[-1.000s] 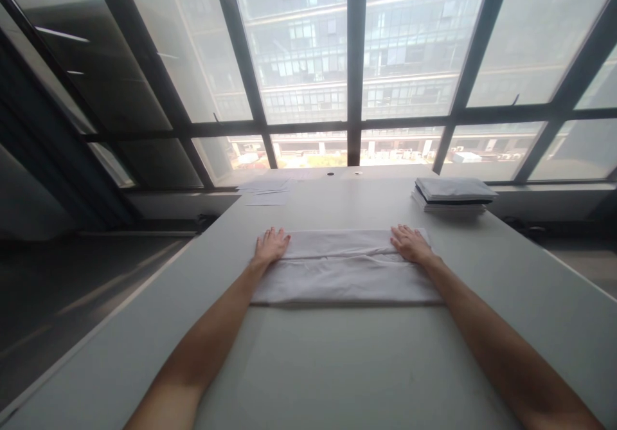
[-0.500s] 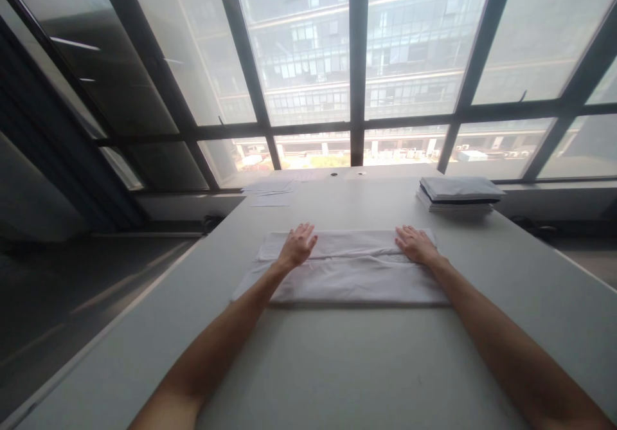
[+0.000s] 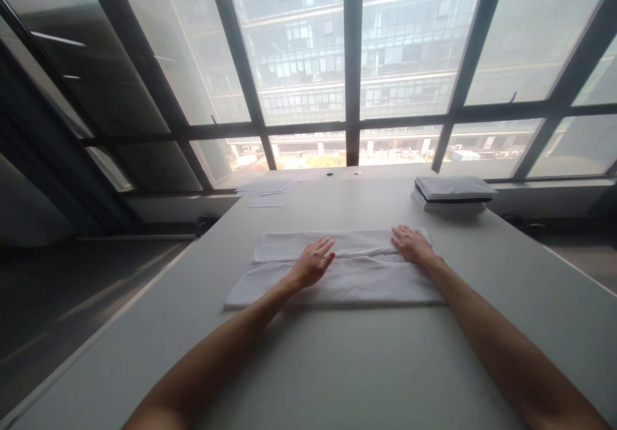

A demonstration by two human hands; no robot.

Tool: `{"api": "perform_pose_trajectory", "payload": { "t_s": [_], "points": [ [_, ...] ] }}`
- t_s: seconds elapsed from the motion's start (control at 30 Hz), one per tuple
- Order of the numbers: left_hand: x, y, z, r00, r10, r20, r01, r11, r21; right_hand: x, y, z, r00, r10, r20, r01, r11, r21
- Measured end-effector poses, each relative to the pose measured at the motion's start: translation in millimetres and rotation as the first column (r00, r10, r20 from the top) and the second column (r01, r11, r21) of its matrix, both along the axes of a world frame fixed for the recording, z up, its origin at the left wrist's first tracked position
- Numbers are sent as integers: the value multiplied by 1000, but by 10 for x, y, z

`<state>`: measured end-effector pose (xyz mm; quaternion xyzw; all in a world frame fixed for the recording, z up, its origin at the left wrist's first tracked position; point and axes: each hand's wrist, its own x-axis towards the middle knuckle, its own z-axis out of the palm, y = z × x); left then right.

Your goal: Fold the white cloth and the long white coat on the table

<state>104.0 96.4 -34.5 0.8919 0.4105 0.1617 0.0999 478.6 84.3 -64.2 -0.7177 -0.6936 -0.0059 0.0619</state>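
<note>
A white folded cloth lies flat across the table as a wide strip, with a wrinkled seam running along its middle. Over its centre-left part is my left hand, fingers stretched out and palm down; whether it presses the fabric or hovers just above I cannot tell. My right hand rests flat on the cloth near its far right corner, fingers spread. Neither hand grips anything. My forearms cover parts of the cloth's near edge.
On the white table, a stack of folded cloths, white with a dark layer, sits at the back right. Several paper sheets lie at the back left. Tall windows rise behind the table, and a dark curtain hangs at left.
My left hand has slid right and slightly nearer across the cloth. My right hand stays at the right end. The whole view has shifted a little.
</note>
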Motion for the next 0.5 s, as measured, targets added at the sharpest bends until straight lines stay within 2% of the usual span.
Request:
{"api": "perform_pose_trajectory", "payload": {
  "t_s": [0.2, 0.5],
  "points": [
    [109, -238, -91, 994, -98, -44, 99, 994, 35, -9, -10, 11, 1000, -11, -7, 11, 1000, 7],
    [84, -271, -46, 993, -117, -13, 118, 986, 119, 0, 3, -5, 997, -2, -77, 8, 997, 76]
  ]
}}
